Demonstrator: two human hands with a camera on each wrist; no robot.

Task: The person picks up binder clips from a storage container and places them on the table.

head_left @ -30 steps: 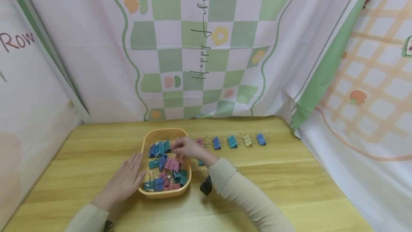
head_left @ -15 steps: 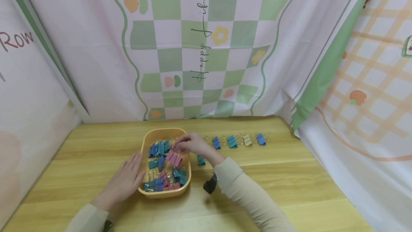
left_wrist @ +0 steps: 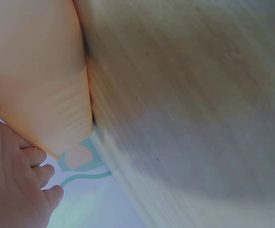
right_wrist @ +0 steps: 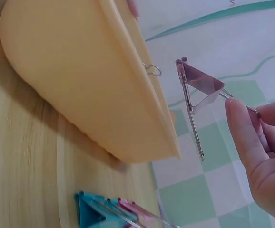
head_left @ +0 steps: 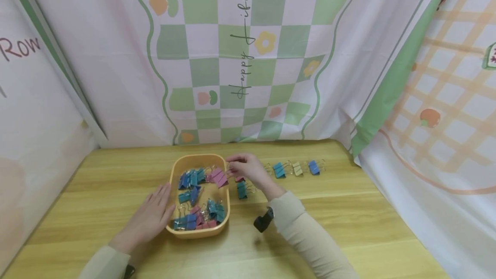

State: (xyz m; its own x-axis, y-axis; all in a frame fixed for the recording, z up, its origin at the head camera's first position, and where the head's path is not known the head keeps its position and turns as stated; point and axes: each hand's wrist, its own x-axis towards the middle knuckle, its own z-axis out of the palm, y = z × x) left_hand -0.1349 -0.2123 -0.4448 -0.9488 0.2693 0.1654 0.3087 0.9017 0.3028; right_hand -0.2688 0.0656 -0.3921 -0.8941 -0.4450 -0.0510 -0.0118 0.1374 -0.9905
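Head view: the left hand (head_left: 149, 214), fingers extended, rests against the left wall of a yellow-orange rounded rectangular tray (head_left: 197, 234) holding mixed blue, teal and pink binder clips (head_left: 193, 178). At the tray's far right, the pink metal binder clip (head_left: 219, 178) hangs by one wire handle pinched in the right hand (head_left: 249, 170). Sound transfer calls for a firm pinch and a lift clear of the right rim, where a projecting wire loop (right_wrist: 154, 66) could snag. Farther right, a teal clip (head_left: 242, 190) limits nearby space; beyond stand teal (head_left: 279, 170), pale yellow (head_left: 297, 168) and blue clips (head_left: 314, 167).
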